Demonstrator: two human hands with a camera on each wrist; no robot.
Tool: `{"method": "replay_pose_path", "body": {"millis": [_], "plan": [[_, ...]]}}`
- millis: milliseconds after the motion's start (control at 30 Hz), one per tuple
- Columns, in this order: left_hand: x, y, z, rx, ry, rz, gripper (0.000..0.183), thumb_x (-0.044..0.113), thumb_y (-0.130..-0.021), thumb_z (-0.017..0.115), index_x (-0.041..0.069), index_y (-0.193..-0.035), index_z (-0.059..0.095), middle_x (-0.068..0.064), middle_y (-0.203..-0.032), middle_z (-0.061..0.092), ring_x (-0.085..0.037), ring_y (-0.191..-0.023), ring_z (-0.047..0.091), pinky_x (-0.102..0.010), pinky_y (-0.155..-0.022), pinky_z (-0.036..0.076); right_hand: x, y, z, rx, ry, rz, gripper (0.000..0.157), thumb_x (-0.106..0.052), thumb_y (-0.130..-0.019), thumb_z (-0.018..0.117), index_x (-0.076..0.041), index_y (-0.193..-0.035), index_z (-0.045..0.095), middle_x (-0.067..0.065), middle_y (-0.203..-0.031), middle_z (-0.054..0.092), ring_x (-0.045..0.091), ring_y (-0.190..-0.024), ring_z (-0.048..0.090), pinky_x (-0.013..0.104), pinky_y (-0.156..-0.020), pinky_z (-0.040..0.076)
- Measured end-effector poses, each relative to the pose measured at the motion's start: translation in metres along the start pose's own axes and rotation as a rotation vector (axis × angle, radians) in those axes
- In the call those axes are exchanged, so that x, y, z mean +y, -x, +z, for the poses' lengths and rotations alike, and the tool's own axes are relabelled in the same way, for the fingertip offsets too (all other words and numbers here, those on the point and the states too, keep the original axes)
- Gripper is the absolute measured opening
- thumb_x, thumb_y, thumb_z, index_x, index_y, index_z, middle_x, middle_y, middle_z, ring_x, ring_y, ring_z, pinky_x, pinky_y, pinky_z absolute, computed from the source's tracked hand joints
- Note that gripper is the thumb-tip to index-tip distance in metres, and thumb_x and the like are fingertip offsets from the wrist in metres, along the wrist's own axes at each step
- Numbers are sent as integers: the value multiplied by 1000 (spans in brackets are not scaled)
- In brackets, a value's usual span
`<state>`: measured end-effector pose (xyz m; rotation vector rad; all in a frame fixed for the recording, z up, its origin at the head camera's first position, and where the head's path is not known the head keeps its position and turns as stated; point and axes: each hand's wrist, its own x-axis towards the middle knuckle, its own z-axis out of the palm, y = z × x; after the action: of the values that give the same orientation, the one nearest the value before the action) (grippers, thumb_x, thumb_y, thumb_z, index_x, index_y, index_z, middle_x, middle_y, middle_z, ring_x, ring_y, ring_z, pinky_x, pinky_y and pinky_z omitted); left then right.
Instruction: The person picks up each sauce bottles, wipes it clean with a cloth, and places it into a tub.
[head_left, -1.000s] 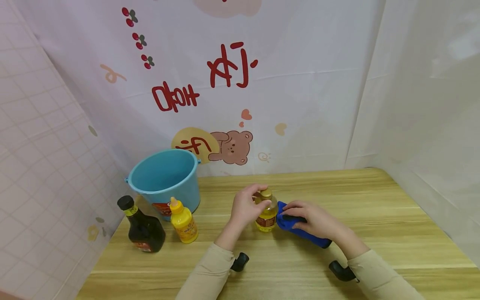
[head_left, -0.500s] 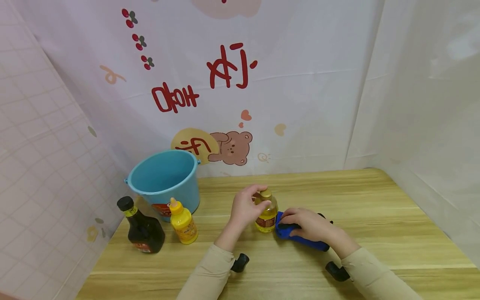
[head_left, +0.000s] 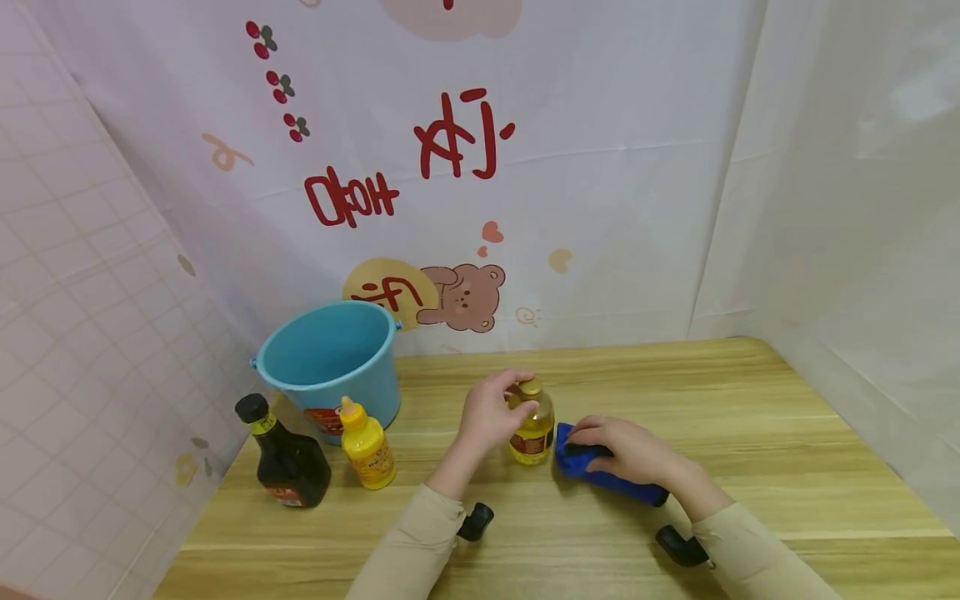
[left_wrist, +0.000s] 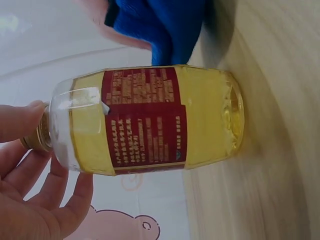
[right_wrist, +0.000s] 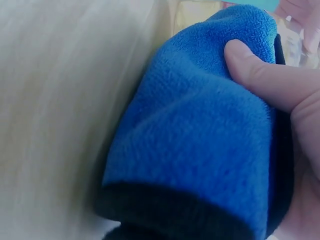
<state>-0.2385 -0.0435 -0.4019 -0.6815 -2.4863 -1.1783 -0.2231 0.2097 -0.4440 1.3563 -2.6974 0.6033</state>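
Note:
A small bottle of yellow oil (head_left: 532, 443) with a red label and gold cap stands upright on the wooden table. My left hand (head_left: 487, 414) holds it at the top; in the left wrist view the thumb and fingers curl round the cap (left_wrist: 42, 131) and neck. To the right of the bottle, my right hand (head_left: 636, 452) grips a folded blue cloth (right_wrist: 185, 130) with black edging, thumb pressed into its top side. The cloth's front end is close beside the bottle's lower side, and its underside is hidden.
At the left stand a dark sauce bottle (head_left: 293, 468) with a black cap and a yellow squeeze bottle (head_left: 371, 454). Behind them is a light blue bucket (head_left: 367, 387). A printed white curtain (head_left: 615, 225) hangs along the table's back edge.
My right hand has moved the blue cloth down the bottle's side towards me, then slightly right. My left hand keeps its hold on the oil bottle, nearly still.

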Motion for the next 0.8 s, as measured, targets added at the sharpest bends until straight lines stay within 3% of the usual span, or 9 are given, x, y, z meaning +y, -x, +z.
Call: {"method": "replay_pose_path", "body": {"millis": [267,467,600,800], "plan": [[-2,-6,-8,-132,-20,5,37,3,-89,73,7,-125,66,-4,-117,68,-20,-102,64,-34,-89,53,2,6,-10,80,-14,34,39,-6,-85,76,-6,-123,67,10,-123,61,28,-109,62,45,-89,53],[-3,-8,-11,-202,56,1,40,-3,-91,67,4,-130,62,-7,-122,66,-23,-110,61,-41,-94,51,3,6,-17,158,-14,50,42,-2,-84,76,-4,-126,65,12,-125,61,32,-111,61,47,-88,53],[-8,-6,-10,-186,104,23,44,-1,-90,69,5,-133,60,-8,-126,64,-25,-115,59,-48,-96,49,1,5,-21,242,-4,41,47,0,-81,79,-3,-125,66,12,-125,62,33,-112,61,48,-87,53],[-8,-2,-7,-77,149,-4,48,10,-88,76,8,-134,60,-10,-127,64,-26,-113,60,-50,-94,49,-3,0,-27,366,16,6,49,5,-76,80,-1,-123,66,14,-126,62,36,-111,61,48,-84,55]]}}
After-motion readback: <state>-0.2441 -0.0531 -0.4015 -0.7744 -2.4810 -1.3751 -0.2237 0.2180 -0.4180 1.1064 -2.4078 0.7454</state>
